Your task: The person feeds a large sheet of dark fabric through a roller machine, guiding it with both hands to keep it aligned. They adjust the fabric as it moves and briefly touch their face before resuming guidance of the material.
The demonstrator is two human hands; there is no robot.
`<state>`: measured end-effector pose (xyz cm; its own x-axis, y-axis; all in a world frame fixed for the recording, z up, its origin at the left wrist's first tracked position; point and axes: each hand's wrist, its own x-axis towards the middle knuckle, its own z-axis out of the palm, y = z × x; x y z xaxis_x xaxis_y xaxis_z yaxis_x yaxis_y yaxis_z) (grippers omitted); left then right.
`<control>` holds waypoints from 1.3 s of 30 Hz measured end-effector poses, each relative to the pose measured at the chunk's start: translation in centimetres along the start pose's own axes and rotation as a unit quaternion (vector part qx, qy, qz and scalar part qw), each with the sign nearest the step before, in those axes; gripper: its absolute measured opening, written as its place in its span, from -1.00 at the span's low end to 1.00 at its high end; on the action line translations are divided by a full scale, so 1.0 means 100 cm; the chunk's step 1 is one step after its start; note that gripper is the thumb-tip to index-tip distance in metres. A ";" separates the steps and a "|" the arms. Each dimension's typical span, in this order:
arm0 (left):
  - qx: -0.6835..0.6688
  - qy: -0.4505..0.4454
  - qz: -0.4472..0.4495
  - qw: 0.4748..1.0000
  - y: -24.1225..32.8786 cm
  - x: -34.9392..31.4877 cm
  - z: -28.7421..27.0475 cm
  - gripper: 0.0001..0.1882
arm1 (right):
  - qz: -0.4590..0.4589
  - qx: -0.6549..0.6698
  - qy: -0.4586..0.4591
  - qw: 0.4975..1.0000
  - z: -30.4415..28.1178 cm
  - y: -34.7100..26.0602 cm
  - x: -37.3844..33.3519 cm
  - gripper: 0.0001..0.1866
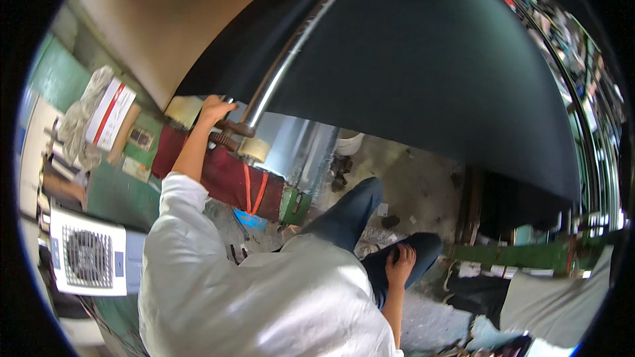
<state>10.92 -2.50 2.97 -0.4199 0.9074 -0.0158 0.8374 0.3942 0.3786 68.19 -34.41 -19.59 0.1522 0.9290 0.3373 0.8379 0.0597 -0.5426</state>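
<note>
My left hand [213, 112] reaches forward on the left, to the near edge of a wide sheet of black cloth [423, 59]. Its fingers are curled beside a small metal end; what lies in them is hidden. Right next to it is the end of a long shiny metal roller [291, 53], which runs away across the black cloth. A coarse-threaded screw [223, 140] and a pale round wheel [254, 149] sit just below that hand. My right hand [400, 263] rests on my right knee with its fingers spread, holding nothing.
A red strap [250, 188] hangs from the wheel over a dark red machine panel [218, 172]. At the left are a white fan unit [89, 248] and a white box with a red stripe [111, 114]. A white bucket [349, 141] stands beyond my knees; green rails line the far right.
</note>
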 end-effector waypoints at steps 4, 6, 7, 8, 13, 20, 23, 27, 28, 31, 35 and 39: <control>-0.047 0.015 -0.044 0.998 0.012 -0.014 -0.010 -0.43 | -0.062 -0.028 -0.143 0.987 0.006 0.038 0.002 -0.65; -0.057 0.002 -0.064 0.996 0.013 -0.016 -0.011 -0.46 | -0.062 0.008 -0.152 0.986 0.010 0.039 -0.001 -0.70; -0.075 -0.006 -0.081 0.994 0.013 -0.014 -0.008 -0.46 | -0.083 -0.012 -0.107 0.991 0.020 0.045 -0.008 -0.74; -0.095 -0.013 -0.097 0.991 0.011 -0.012 -0.006 -0.47 | -0.089 0.013 -0.130 0.988 0.016 0.038 -0.005 -0.76; -0.057 -0.018 -0.109 0.992 0.019 -0.019 -0.010 -0.41 | -0.135 0.049 -0.188 0.971 0.027 0.032 0.012 -0.86; -0.035 -0.009 -0.105 0.994 0.031 -0.028 -0.017 -0.51 | -0.232 0.071 -0.287 0.927 0.060 0.046 0.031 -0.76; -0.043 -0.007 -0.080 0.996 0.016 -0.022 -0.010 -0.51 | -0.228 0.058 -0.298 0.925 0.063 0.029 0.037 -0.79; 0.003 0.009 -0.050 0.999 0.020 -0.028 -0.012 -0.53 | -0.191 0.028 -0.286 0.938 0.051 0.011 0.037 -0.85; -0.001 0.036 -0.045 0.998 0.017 -0.032 -0.012 -0.54 | -0.182 0.036 -0.285 0.940 0.049 0.007 0.038 -0.86; 0.007 0.033 -0.053 0.998 0.020 -0.039 -0.016 -0.52 | -0.189 0.056 -0.240 0.951 0.053 0.017 0.031 -0.85; -0.003 0.041 -0.041 0.998 0.021 -0.043 -0.015 -0.54 | -0.149 0.014 -0.232 0.961 0.056 0.011 0.024 -0.85; 0.006 0.071 -0.025 0.997 0.015 -0.041 -0.008 -0.55 | -0.174 0.014 -0.235 0.956 0.067 0.024 0.024 -0.84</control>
<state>13.61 -5.78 4.33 -0.5065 0.8567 0.0971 0.8175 0.4414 0.3698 67.08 -29.63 -25.29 -0.3911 0.9122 0.1224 0.7799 0.3991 -0.4821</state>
